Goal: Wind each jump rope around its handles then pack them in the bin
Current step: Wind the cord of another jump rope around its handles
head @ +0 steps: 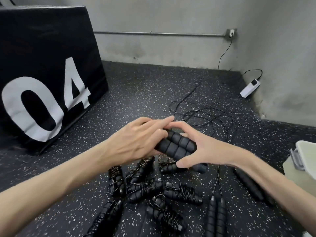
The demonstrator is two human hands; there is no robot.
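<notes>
Here, paired handles seemingly between hands.

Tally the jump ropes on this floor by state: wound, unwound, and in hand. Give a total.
Wound bundles on the floor: 7
Unwound handle pairs on the floor: 2
Held handle pair, gripped by left hand and right hand: 1
Total: 10 jump ropes
</notes>
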